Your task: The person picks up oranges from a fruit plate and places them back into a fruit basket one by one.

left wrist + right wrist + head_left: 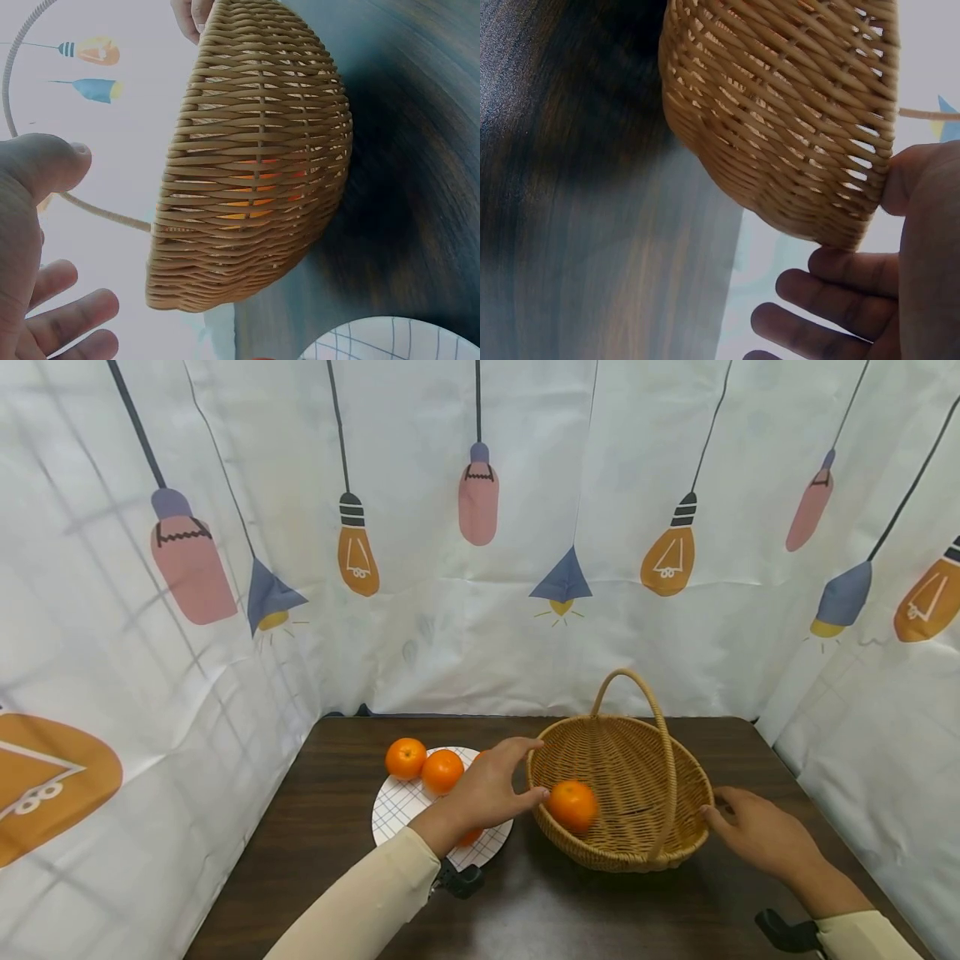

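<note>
A wicker basket (626,777) with an arched handle stands on the table, one orange (573,807) at the left inside it. My left hand (480,785) is beside the basket's left rim with thumb and fingers spread, holding nothing; the left wrist view shows a gap between the hand (37,240) and the weave. At the opposite side, my right hand (772,839) pinches the basket's rim between thumb and forefinger, the other fingers extended below in the right wrist view. Under my left forearm lies a white checked plate (393,806) with several oranges (442,772), some partly hidden.
The dark wooden table (300,877) carries the plate on the left and the basket on the right. A white curtain (420,643) printed with hanging lamps surrounds its back and sides. One orange (406,758) sits at the plate's far left edge.
</note>
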The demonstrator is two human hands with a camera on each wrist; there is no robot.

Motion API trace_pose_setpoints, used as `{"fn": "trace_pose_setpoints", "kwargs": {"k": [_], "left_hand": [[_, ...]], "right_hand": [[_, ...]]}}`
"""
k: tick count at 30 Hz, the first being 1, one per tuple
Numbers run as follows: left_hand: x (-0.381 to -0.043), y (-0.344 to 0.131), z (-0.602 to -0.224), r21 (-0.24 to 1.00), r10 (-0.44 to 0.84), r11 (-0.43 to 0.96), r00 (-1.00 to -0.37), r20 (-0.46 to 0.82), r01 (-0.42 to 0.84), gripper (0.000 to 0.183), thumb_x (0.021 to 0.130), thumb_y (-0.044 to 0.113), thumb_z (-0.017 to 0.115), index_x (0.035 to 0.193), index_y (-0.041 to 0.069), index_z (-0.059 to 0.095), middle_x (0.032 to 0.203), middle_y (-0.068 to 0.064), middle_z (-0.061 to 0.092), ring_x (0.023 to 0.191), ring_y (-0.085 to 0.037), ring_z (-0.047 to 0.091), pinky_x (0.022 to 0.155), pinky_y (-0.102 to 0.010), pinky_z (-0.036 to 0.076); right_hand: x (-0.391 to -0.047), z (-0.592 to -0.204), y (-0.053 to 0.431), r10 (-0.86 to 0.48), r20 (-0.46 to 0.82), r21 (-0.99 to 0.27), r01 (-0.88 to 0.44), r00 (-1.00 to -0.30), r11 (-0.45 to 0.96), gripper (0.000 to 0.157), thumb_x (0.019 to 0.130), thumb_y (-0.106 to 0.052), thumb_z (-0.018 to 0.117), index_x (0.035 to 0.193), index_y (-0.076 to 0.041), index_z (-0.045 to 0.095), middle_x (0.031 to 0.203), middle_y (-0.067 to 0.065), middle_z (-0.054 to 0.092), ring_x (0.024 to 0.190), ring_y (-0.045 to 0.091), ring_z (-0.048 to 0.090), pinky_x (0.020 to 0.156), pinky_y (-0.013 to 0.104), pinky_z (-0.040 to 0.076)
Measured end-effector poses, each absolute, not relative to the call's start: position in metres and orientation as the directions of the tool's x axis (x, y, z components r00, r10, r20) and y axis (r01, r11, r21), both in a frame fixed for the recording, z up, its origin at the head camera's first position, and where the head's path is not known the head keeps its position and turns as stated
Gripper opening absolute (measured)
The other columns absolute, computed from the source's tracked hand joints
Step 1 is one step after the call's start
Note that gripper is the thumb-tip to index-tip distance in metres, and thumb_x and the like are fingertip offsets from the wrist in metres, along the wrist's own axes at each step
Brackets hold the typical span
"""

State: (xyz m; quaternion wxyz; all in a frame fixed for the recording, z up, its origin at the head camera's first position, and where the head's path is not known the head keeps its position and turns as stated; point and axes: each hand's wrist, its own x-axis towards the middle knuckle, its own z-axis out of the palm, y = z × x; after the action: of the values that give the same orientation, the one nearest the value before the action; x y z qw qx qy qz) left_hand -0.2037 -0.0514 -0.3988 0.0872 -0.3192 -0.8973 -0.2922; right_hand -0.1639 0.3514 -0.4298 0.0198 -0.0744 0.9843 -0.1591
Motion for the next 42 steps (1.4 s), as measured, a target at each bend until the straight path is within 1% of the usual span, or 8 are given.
{"fn": "trace_pose_setpoints", "kwargs": {"k": [8, 11, 15, 17, 24, 30, 35, 42], "left_hand": [[-0.202, -0.064, -0.404, 0.492, 0.513, 0.631, -0.798, 0.316, 0.6, 0.064, 0.083, 0.044, 0.067, 0.136, 0.017, 0.045, 0.137, 0.004, 0.044, 0.12, -0.015, 0.046, 0.096, -0.037, 0.041], [-0.201, -0.072, -0.406, 0.504, 0.495, 0.646, -0.817, 0.296, 0.573, 0.065, 0.083, 0.045, 0.067, 0.137, 0.017, 0.044, 0.137, 0.004, 0.043, 0.119, -0.015, 0.047, 0.096, -0.037, 0.041], [-0.199, -0.084, -0.409, 0.527, 0.455, 0.655, -0.839, 0.298, 0.542, 0.063, 0.081, 0.043, 0.069, 0.135, 0.018, 0.045, 0.135, 0.004, 0.044, 0.109, -0.016, 0.055, 0.089, -0.035, 0.047], [-0.197, -0.091, -0.411, 0.522, 0.434, 0.665, -0.846, 0.311, 0.534, 0.062, 0.081, 0.043, 0.069, 0.134, 0.02, 0.046, 0.134, 0.004, 0.046, 0.108, -0.016, 0.055, 0.088, -0.035, 0.047], [-0.192, -0.112, -0.415, 0.527, 0.343, 0.716, -0.888, 0.306, 0.458, 0.06, 0.08, 0.044, 0.07, 0.132, 0.025, 0.048, 0.13, 0.011, 0.049, 0.114, -0.012, 0.05, 0.092, -0.037, 0.044], [-0.187, -0.127, -0.421, 0.566, 0.271, 0.735, -0.927, 0.259, 0.374, 0.06, 0.078, 0.043, 0.073, 0.13, 0.025, 0.049, 0.126, 0.008, 0.051, 0.113, -0.013, 0.051, 0.092, -0.038, 0.044], [-0.184, -0.137, -0.428, 0.556, 0.255, 0.748, -0.931, 0.263, 0.362, 0.059, 0.078, 0.043, 0.072, 0.128, 0.022, 0.05, 0.125, 0.002, 0.054, 0.112, -0.016, 0.052, 0.092, -0.039, 0.044], [-0.181, -0.147, -0.437, 0.536, 0.242, 0.772, -0.938, 0.249, 0.341, 0.058, 0.079, 0.045, 0.071, 0.128, 0.021, 0.052, 0.125, 0.007, 0.052, 0.118, -0.015, 0.048, 0.097, -0.039, 0.039]], "right_hand": [[-0.165, -0.433, 0.353, -0.16, -0.003, -0.319, -0.151, -0.987, 0.936, 0.067, 0.091, -0.059, 0.043, 0.123, -0.001, 0.055, 0.111, 0.016, 0.062, 0.09, 0.03, 0.062, 0.063, 0.049, 0.049], [-0.165, -0.433, 0.353, -0.159, -0.012, -0.332, -0.146, -0.987, 0.932, 0.067, 0.091, -0.06, 0.042, 0.123, -0.002, 0.054, 0.111, 0.016, 0.062, 0.089, 0.029, 0.062, 0.062, 0.048, 0.049], [-0.166, -0.432, 0.353, -0.157, -0.021, -0.345, -0.14, -0.987, 0.928, 0.069, 0.091, -0.06, 0.041, 0.125, -0.001, 0.053, 0.113, 0.018, 0.06, 0.09, 0.031, 0.062, 0.062, 0.048, 0.049], [-0.166, -0.431, 0.352, -0.157, -0.02, -0.347, -0.141, -0.987, 0.927, 0.07, 0.091, -0.061, 0.041, 0.125, -0.001, 0.052, 0.114, 0.019, 0.06, 0.091, 0.032, 0.062, 0.061, 0.048, 0.049], [-0.169, -0.43, 0.353, -0.165, -0.008, -0.345, -0.152, -0.986, 0.926, 0.067, 0.091, -0.059, 0.042, 0.122, -0.001, 0.054, 0.11, 0.016, 0.062, 0.09, 0.031, 0.062, 0.062, 0.048, 0.049], [-0.169, -0.431, 0.354, -0.167, -0.006, -0.346, -0.155, -0.986, 0.925, 0.066, 0.092, -0.059, 0.043, 0.122, -0.001, 0.054, 0.108, 0.015, 0.062, 0.088, 0.03, 0.062, 0.06, 0.046, 0.049], [-0.169, -0.433, 0.356, -0.167, 0.006, -0.34, -0.159, -0.986, 0.927, 0.065, 0.092, -0.058, 0.043, 0.121, -0.001, 0.055, 0.106, 0.014, 0.063, 0.087, 0.029, 0.062, 0.06, 0.046, 0.049], [-0.169, -0.434, 0.355, -0.167, 0.02, -0.338, -0.164, -0.986, 0.927, 0.068, 0.092, -0.058, 0.043, 0.123, 0.001, 0.054, 0.109, 0.017, 0.062, 0.089, 0.03, 0.062, 0.062, 0.049, 0.049]]}}
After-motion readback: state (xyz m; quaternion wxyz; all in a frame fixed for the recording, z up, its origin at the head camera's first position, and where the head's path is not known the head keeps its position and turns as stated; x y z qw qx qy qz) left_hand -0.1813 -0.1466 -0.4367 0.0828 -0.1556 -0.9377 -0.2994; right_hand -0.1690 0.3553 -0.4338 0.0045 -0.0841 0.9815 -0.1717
